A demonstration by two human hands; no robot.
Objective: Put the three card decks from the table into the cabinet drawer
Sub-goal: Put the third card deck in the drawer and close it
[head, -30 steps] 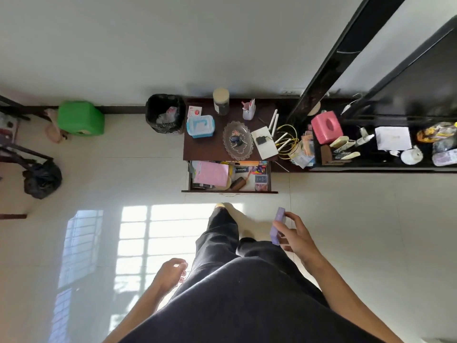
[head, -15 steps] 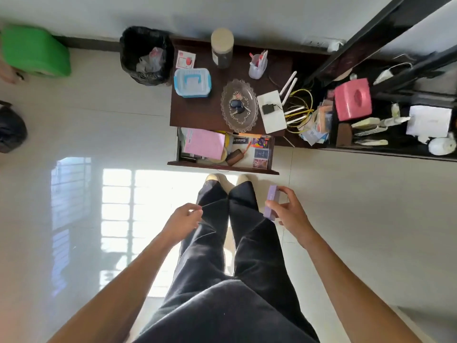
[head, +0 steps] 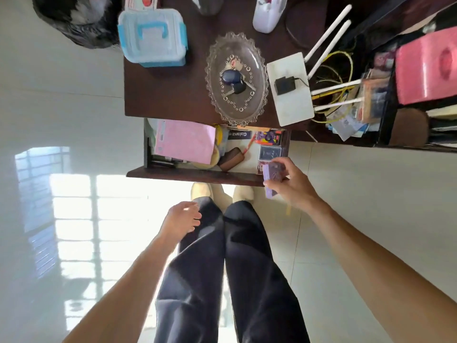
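Note:
My right hand (head: 294,184) grips a purple card deck (head: 270,178) over the front right corner of the open cabinet drawer (head: 195,175). Inside the drawer's right end lies a dark blue card deck (head: 269,152), with a reddish one (head: 259,167) partly hidden under the purple deck. My left hand (head: 181,220) hangs beside my left leg below the drawer, fingers loosely curled and holding nothing.
The drawer also holds a pink folder (head: 184,141), a brown pouch (head: 231,158) and small boxes. On the dark cabinet top (head: 170,95) stand a glass tray with keys (head: 237,78), a blue-lidded box (head: 152,33) and a white router (head: 291,87). A black bin (head: 76,18) stands at left.
I have stepped up to the cabinet. My right hand has carried the purple deck forward from beside my leg to above the drawer's right front corner. The left hand stays low.

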